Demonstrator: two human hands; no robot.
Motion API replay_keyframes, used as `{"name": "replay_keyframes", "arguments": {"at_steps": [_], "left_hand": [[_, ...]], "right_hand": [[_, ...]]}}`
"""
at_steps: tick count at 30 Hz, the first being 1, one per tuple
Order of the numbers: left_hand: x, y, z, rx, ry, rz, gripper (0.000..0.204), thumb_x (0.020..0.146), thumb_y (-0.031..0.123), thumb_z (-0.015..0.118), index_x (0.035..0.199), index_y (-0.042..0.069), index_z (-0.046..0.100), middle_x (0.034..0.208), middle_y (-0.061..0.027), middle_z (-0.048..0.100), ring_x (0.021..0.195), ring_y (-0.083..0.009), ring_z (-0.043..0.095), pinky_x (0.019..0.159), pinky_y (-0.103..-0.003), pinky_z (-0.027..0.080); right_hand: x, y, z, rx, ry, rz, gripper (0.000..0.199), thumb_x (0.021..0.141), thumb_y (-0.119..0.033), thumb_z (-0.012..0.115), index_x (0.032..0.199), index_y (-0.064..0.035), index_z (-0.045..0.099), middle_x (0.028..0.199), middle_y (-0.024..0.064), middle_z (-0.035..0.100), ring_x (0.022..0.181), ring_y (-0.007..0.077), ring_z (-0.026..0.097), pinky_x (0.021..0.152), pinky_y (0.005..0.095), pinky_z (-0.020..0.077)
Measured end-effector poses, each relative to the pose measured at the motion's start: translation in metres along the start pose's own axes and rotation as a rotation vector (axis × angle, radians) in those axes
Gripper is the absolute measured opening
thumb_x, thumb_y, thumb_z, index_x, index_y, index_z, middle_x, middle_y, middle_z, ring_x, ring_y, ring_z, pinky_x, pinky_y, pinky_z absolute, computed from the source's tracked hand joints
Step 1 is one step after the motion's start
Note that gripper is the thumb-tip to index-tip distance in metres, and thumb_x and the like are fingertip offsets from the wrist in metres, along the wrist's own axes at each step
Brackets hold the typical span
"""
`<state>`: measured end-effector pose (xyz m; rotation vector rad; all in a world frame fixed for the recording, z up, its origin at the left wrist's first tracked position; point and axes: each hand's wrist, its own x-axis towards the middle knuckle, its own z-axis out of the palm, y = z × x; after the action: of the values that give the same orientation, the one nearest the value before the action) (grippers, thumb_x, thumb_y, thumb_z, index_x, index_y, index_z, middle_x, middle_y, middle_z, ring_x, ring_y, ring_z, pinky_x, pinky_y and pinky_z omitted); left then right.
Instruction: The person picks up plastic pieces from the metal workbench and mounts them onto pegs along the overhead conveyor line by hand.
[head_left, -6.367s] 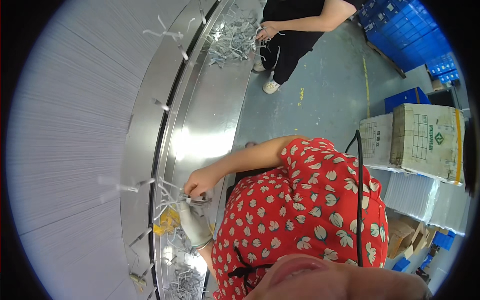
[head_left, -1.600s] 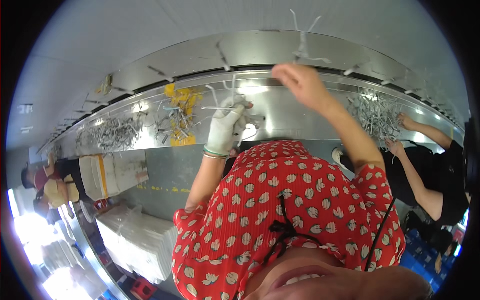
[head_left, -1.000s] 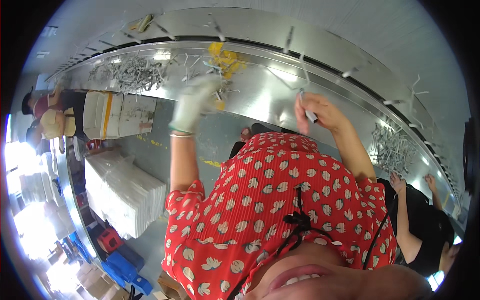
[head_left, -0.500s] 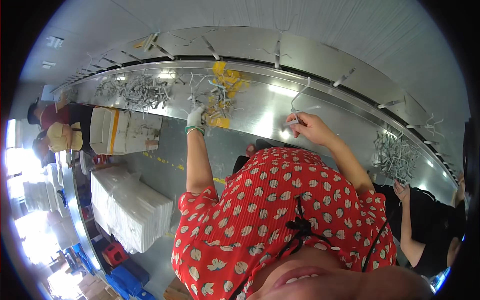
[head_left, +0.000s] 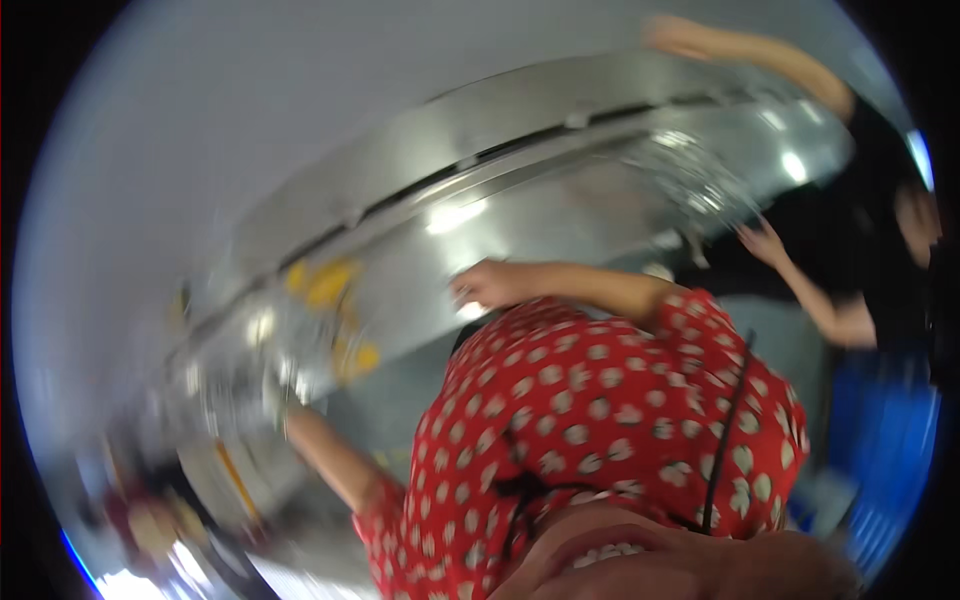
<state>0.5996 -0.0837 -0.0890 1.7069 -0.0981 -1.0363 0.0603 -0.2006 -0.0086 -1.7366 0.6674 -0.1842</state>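
Observation:
Motion smears most of the view. My right hand hovers by the near edge of the long metal table, with its fingers curled closed. Whatever they hold, if anything, is too blurred to make out. At the left, my left hand in a pale glove reaches to the table beside a blurred heap of small greyish pieces. Its fingers are smeared. Yellow tape patches mark the table between my two hands.
A person in black stands at the right, one arm stretched over the table and a hand near another heap of grey pieces. Blue containers are at the lower right. Pale boxes stand lower left, near another blurred person.
The whole view has tilted and blurred. The bent white piece at my right hand no longer shows. My left hand is now by the left heap, away from the taped patch. The other person's arm is raised.

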Motion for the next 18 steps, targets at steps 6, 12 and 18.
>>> {"name": "replay_keyframes", "arguments": {"at_steps": [6,12,18], "left_hand": [[-0.048,0.068,0.02,-0.161,0.087,0.142,0.052,0.091,0.034,0.06,0.131,0.001,0.051,0.12,-0.0074,0.059,0.09,-0.0163,0.057,0.077,-0.03,0.045],[-0.124,0.081,0.091,-0.133,-0.157,0.243,0.05,0.09,0.015,0.061,0.136,0.001,0.047,0.104,-0.0048,0.059,0.062,-0.0054,0.042,0.054,-0.017,0.037],[-0.204,0.058,0.174,0.095,-0.344,0.132,0.034,0.094,0.018,0.058,0.124,0.002,0.053,0.097,-0.0016,0.057,0.055,-0.0034,0.04,0.047,-0.016,0.035]], "right_hand": [[-0.005,0.022,0.017,-0.161,0.167,-0.143,0.022,0.087,-0.026,0.059,0.095,-0.0065,0.062,0.067,0.0046,0.066,0.064,0.0192,0.066,0.062,0.0352,0.0499],[-0.009,0.023,0.029,-0.102,0.273,0.059,0.026,0.088,-0.027,0.058,0.103,-0.0054,0.058,0.067,0.0052,0.065,0.065,0.0215,0.065,0.063,0.0372,0.0482],[-0.04,0.044,0.022,-0.212,0.377,0.039,0.028,0.091,-0.029,0.055,0.106,-0.0047,0.057,0.087,0.0168,0.066,0.085,0.0366,0.064,0.075,0.0472,0.0472]]}}
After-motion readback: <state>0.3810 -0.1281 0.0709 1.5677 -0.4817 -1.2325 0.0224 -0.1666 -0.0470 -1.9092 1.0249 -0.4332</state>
